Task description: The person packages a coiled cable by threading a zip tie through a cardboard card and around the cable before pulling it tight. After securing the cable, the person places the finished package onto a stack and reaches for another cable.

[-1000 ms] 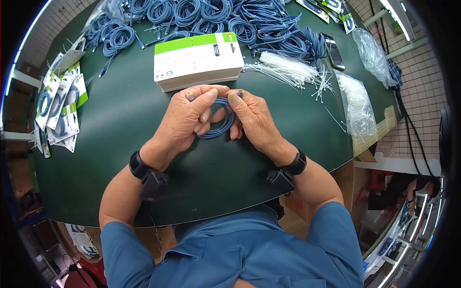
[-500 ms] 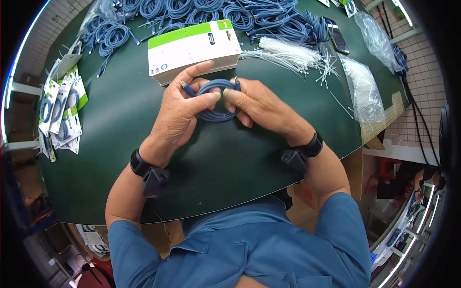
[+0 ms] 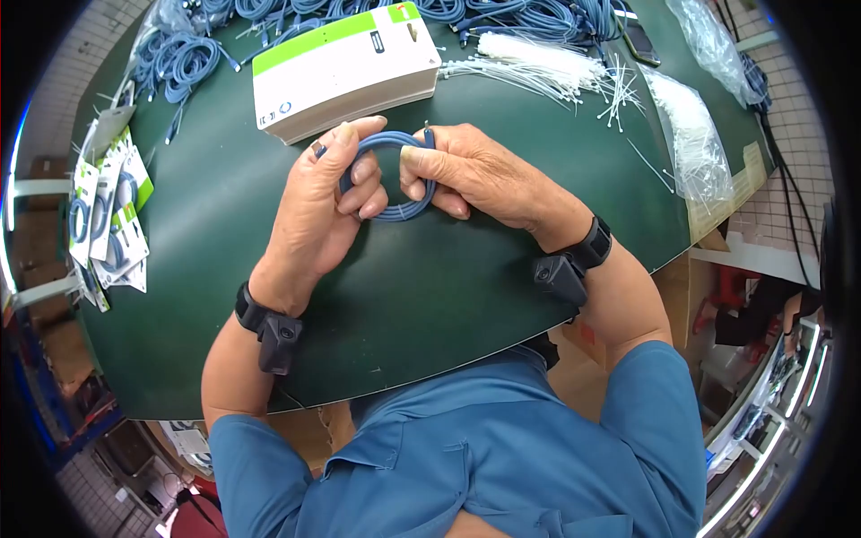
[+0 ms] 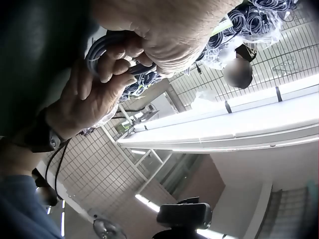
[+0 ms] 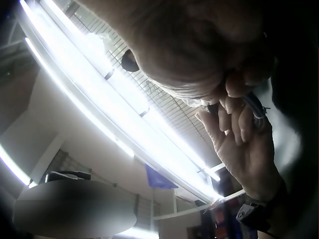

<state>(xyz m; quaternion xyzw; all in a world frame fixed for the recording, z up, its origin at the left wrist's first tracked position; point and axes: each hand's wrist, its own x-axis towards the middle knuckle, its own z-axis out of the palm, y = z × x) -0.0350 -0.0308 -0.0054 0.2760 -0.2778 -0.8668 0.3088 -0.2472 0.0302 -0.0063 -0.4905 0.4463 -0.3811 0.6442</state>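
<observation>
A coiled blue cable (image 3: 404, 212) is held up between both hands over the green table, just in front of a stack of cards. The left hand (image 3: 314, 197) grips the coil's left side with curled fingers, its thumb and forefinger up near the top. One cable plug (image 3: 320, 151) shows beside that thumb. On the right, the right hand (image 3: 489, 179) pinches the coil between thumb and fingers, and the other cable end (image 3: 429, 136) sticks up there. In the left wrist view the coil (image 4: 93, 55) is partly hidden by fingers; in the right wrist view, mostly.
White-and-green cards (image 3: 341, 76) stand stacked behind the hands. Beyond lie heaped blue cables (image 3: 184, 72). To the right are loose white zip ties (image 3: 538, 67), a plastic bag of ties (image 3: 689, 148) and a phone (image 3: 639, 40). Carded cables (image 3: 112, 215) lie at the left.
The two hands were close together at the top of the coil; the right hand then moved to its right side. The left fingers, spread half a second ago, now curl around the coil.
</observation>
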